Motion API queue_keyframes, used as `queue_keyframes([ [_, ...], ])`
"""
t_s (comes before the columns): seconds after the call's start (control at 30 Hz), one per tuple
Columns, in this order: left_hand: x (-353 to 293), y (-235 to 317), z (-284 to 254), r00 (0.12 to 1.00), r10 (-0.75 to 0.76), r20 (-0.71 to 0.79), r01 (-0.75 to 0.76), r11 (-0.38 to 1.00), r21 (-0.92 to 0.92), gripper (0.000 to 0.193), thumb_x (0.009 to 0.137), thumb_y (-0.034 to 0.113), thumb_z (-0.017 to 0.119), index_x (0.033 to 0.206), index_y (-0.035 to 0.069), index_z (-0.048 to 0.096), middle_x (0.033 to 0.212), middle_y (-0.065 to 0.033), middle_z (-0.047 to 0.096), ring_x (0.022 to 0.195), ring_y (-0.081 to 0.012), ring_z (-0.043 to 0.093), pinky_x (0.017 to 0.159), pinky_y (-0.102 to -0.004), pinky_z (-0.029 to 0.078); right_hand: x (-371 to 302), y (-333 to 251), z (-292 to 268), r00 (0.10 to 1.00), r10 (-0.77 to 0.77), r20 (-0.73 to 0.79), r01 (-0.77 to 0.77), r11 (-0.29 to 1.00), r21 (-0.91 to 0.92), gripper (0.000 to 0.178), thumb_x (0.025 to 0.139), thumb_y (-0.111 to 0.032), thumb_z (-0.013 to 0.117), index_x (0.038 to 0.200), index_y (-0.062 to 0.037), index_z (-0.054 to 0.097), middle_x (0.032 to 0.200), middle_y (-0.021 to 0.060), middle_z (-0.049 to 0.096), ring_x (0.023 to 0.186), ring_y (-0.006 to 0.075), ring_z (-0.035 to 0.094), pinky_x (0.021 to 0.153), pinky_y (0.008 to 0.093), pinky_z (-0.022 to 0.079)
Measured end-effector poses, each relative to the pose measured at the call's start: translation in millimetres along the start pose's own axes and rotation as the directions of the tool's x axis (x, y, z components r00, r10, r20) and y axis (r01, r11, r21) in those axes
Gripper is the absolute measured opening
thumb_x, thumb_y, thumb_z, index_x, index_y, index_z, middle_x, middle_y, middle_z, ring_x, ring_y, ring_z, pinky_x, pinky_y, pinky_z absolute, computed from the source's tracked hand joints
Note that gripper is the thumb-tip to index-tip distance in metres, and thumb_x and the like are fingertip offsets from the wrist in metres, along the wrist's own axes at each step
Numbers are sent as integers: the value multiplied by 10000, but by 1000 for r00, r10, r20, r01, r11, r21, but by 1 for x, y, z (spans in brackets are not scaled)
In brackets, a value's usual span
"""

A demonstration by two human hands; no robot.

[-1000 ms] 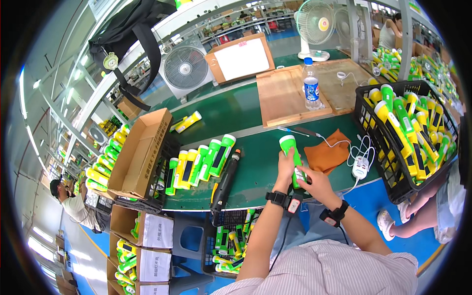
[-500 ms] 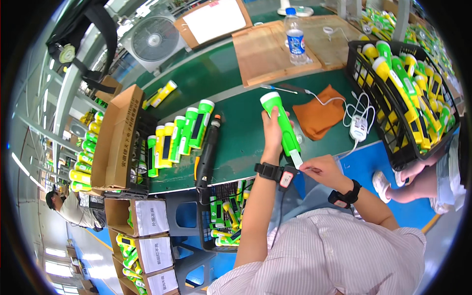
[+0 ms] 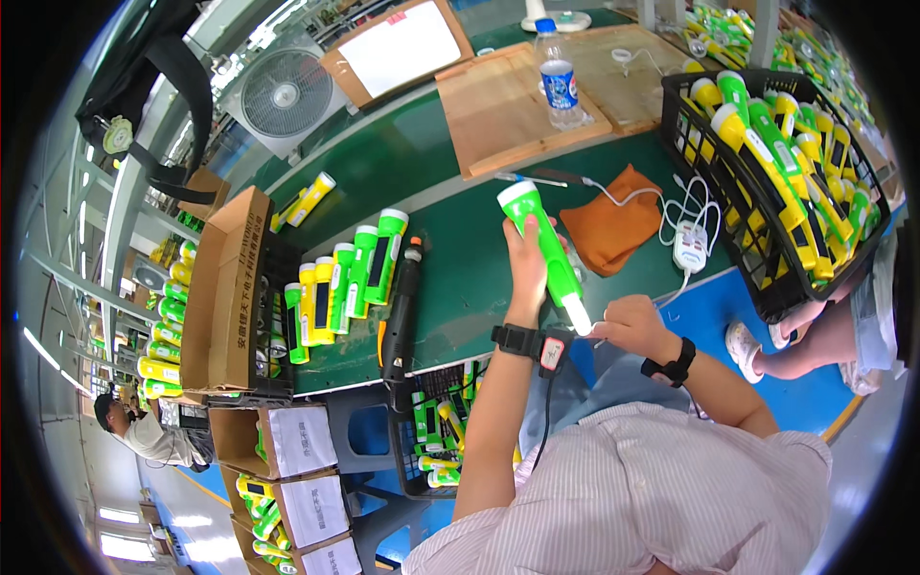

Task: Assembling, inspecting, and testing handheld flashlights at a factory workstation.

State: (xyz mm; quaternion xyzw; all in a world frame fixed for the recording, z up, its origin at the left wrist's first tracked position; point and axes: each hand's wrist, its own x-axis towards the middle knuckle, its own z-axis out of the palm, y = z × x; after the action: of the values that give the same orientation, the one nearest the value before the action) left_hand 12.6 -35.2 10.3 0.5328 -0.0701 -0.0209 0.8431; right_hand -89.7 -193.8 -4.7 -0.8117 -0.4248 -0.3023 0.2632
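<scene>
My left hand (image 3: 526,261) is wrapped round a green flashlight (image 3: 548,240), tilted with its white-rimmed head up and away from me. From its lower end sticks out a bright white piece (image 3: 576,312). My right hand (image 3: 632,324) is closed in a pinch right at the tip of that piece; what its fingers hold, if anything, is too small to make out. Just beyond the flashlight lies an orange cloth (image 3: 613,225). To the left on the green table, several green and yellow flashlights (image 3: 362,268) lie in a row beside a black electric screwdriver (image 3: 405,297).
A black crate (image 3: 767,287) heaped with flashlights stands at the right, near a white charger (image 3: 690,246) with cables. A water bottle (image 3: 560,81) stands on a wooden board (image 3: 498,105). Left are an open carton (image 3: 225,287) and labelled boxes (image 3: 302,441). Another person's legs (image 3: 815,350) show at right.
The white piece at the flashlight's lower end has turned from pale to bright white. Both hands keep nearly the same pose. The whole view has shifted slightly.
</scene>
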Motion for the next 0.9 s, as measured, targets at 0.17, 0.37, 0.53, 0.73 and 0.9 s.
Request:
queue_keyframes([
  [0.17,-8,-3,6,995,81,54,-81,997,-9,257,902,210,422,1087,70,311,918,-109,511,656,-171,550,541,-317,491,63,12,-9,880,466,93,-474,875,100,183,713,-270,640,718,-111,549,597,44,550,562,264,551,477,366,394],
  [0.37,-11,-3,7,996,46,77,-46,999,-1,294,913,269,415,1099,56,336,893,-92,504,630,-160,545,526,-296,483,89,104,-13,809,588,16,-581,803,-131,185,724,-232,636,776,-75,554,735,118,586,694,309,586,568,423,445],
  [0.53,-10,3,7,998,1,64,4,996,-84,291,896,193,414,1136,51,332,959,-105,507,711,-177,550,616,-320,487,79,141,-2,771,635,57,-539,697,-473,138,728,-173,622,745,-42,580,770,140,584,715,316,590,625,401,482],
  [0.73,-3,4,4,986,-49,159,59,996,-60,668,821,64,524,1365,84,136,1120,-111,453,1004,-185,478,835,-298,421,109,97,-32,735,660,155,-677,728,112,194,796,-187,559,799,3,598,741,137,607,686,303,581,605,366,452],
  [0.9,-11,9,13,994,75,81,-83,990,110,855,738,-29,624,1381,131,82,1100,-121,439,986,-183,507,799,-310,464,105,82,-30,838,472,274,-538,796,276,238,808,-229,533,763,-7,606,722,152,596,682,319,563,594,373,427],
])
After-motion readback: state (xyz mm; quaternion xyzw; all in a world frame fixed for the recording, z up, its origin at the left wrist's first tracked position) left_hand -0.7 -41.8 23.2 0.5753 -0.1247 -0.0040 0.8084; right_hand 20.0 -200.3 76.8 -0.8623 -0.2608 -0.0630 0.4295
